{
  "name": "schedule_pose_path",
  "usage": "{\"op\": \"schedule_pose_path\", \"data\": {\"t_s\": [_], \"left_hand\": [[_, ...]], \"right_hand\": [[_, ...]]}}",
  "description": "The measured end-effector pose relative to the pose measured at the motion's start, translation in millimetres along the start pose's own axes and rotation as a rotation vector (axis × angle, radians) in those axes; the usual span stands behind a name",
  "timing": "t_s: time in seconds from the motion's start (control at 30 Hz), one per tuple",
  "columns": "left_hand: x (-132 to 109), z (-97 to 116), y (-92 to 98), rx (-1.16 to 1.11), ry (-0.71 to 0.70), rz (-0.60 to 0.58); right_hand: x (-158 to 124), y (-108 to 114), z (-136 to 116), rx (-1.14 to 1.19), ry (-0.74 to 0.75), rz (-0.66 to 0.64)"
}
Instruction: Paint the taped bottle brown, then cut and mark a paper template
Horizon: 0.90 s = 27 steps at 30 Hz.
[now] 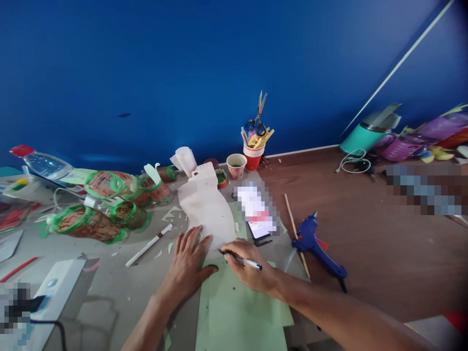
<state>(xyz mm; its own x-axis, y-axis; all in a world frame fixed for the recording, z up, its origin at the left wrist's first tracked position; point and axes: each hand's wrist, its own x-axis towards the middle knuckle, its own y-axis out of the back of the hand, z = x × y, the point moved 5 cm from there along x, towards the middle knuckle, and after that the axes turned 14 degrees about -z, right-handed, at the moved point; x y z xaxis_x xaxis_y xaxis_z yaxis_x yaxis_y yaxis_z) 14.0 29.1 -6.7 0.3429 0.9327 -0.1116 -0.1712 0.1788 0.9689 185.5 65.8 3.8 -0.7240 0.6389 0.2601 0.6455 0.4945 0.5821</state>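
My right hand (245, 263) grips a pen (245, 261), its tip at the lower edge of a curled white paper sheet (208, 209). Fingers spread, my left hand (190, 263) lies flat across the bottom left of that sheet. Under both hands is light green paper (241, 312), which reaches toward me. A phone (256, 214) with a lit, partly blurred screen lies just beyond my right hand, a black pen cap (266, 242) by its near end. Left of my left hand rests a thin white stick-like tool (149, 245).
A blue glue gun (320, 246) lies at right over a wooden stick (290, 214). Paper cups (237, 166) stand at the back, one holding scissors (259, 114). Brown-and-green craft tubes (87, 223) and a plastic bottle (47, 163) are at left. Green paper scraps (171, 213) are scattered about.
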Motion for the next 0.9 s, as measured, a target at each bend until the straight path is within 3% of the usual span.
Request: {"op": "schedule_pose_path", "data": {"t_s": [0.9], "left_hand": [[0.6, 0.7, 0.7, -0.008, 0.004, -0.005]], "right_hand": [[-0.4, 0.3, -2.4, 0.004, 0.024, -0.016]]}}
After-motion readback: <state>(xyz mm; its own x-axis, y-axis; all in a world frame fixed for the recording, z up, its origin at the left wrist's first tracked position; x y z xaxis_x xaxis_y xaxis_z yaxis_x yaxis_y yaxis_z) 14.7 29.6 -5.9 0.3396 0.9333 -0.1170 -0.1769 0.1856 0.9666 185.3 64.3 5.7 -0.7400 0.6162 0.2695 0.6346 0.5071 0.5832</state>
